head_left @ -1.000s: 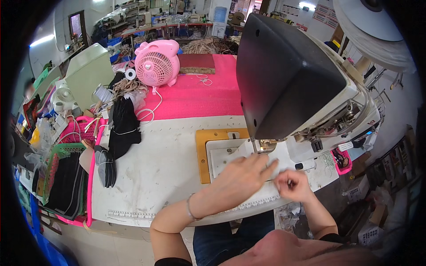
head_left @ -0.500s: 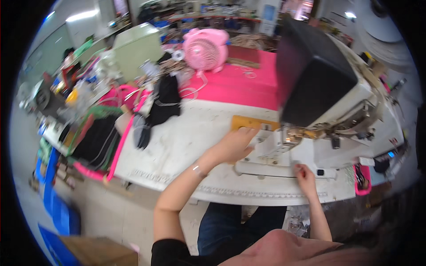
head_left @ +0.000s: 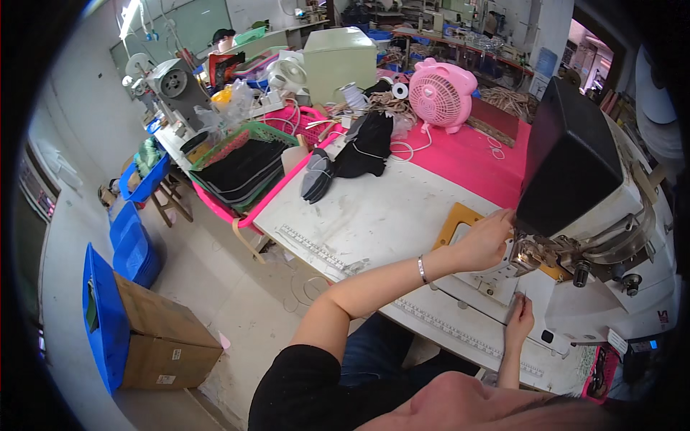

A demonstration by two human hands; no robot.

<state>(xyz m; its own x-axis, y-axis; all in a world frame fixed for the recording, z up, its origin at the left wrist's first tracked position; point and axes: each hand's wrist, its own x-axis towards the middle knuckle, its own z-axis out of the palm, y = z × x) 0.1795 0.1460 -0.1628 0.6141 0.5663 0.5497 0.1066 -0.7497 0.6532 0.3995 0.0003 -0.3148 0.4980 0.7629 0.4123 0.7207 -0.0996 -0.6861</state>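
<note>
Mostly white sewing machine, black cover

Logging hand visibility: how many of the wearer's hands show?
2: the left hand by the black machine cover, the right hand nearer the front edge of the white table.

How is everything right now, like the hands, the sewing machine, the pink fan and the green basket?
Sewing machine: upright; can't tell if it's running
Left hand: raised beside the machine's head, fingers bent
Right hand: lower down, fingers curled
Pink fan: upright; can't tell if it's spinning
Green basket: filled with dark fabric pieces
Small screen: lit blue
</note>
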